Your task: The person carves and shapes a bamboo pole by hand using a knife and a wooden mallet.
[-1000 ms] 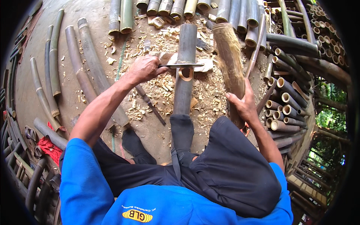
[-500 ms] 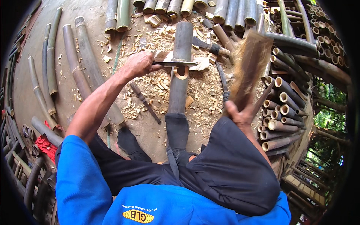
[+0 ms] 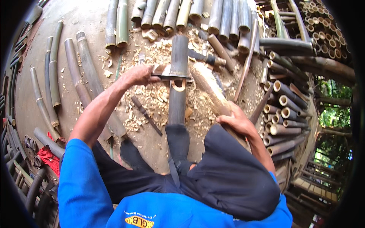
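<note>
My left hand (image 3: 142, 75) is closed around the handle end of a dark flat blade (image 3: 175, 78). That blade lies across a thick grey-brown bamboo tube (image 3: 178, 57), which points away from me on the floor. At the blade, a curved pale bamboo chip (image 3: 178, 87) stands out from the tube. The tube's near end meets my dark-covered foot (image 3: 178, 138). My right hand (image 3: 235, 118) grips a rough, frayed wooden club (image 3: 208, 88), slanting left and away. Its far end is beside the blade's right tip; whether they touch, I cannot tell.
Wood chips (image 3: 152, 100) litter the floor around the tube. A narrow dark tool (image 3: 146, 116) lies left of it, and a dark-handled tool (image 3: 201, 57) beyond. Long bamboo poles (image 3: 78, 72) lie at left; cut bamboo lengths (image 3: 287, 100) are stacked at right.
My right hand has swung the club from raised at the right to down and left, beside the blade. My left hand stays on the blade; the whole view has shifted slightly.
</note>
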`<state>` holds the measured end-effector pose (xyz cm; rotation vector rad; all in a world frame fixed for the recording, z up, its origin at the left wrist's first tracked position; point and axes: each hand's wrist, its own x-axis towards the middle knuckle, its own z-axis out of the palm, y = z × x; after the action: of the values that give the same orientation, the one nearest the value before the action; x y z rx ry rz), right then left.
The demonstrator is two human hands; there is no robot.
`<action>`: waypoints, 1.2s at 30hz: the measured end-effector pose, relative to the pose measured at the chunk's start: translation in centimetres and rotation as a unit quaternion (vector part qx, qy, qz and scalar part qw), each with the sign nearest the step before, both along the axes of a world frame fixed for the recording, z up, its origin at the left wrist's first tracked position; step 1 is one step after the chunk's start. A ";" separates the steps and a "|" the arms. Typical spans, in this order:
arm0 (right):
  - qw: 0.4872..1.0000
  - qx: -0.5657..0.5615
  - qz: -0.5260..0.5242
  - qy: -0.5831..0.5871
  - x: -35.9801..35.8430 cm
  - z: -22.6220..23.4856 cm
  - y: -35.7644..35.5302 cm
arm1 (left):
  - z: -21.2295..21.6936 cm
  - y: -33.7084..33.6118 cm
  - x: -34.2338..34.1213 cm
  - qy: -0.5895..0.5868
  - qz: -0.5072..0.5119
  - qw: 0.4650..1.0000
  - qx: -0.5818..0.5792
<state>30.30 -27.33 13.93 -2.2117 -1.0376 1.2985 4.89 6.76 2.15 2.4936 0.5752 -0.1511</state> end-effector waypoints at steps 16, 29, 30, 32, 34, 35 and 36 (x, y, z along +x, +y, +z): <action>0.945 0.180 -0.250 0.106 -1.9 1.7 1.7 | -1.1 -3.6 -2.7 0.053 0.033 0.994 0.093; 0.875 0.279 0.330 -0.221 -0.8 0.4 7.3 | 0.2 -6.1 -5.5 0.031 0.025 0.995 0.089; 0.827 0.308 0.403 -0.244 -0.3 0.1 7.7 | 0.2 -6.1 -5.8 0.040 0.019 0.996 0.081; 0.752 0.342 0.491 -0.278 2.2 -2.4 9.2 | 0.6 -6.5 -4.7 0.048 0.022 0.994 0.096; 0.752 0.247 0.522 -0.318 4.0 -4.2 11.5 | 0.6 -6.3 -4.2 0.060 0.016 0.994 0.092; 0.771 0.182 0.533 -0.297 4.4 -3.6 12.1 | 0.3 -6.4 -4.3 0.056 0.024 0.993 0.102; 0.786 0.147 0.525 -0.291 4.3 -3.1 12.1 | 0.1 -6.6 -4.3 0.052 0.031 0.992 0.112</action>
<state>34.61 -15.28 10.82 -1.7658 -2.7441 0.5905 0.61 0.11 2.20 2.6933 0.7494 -0.2019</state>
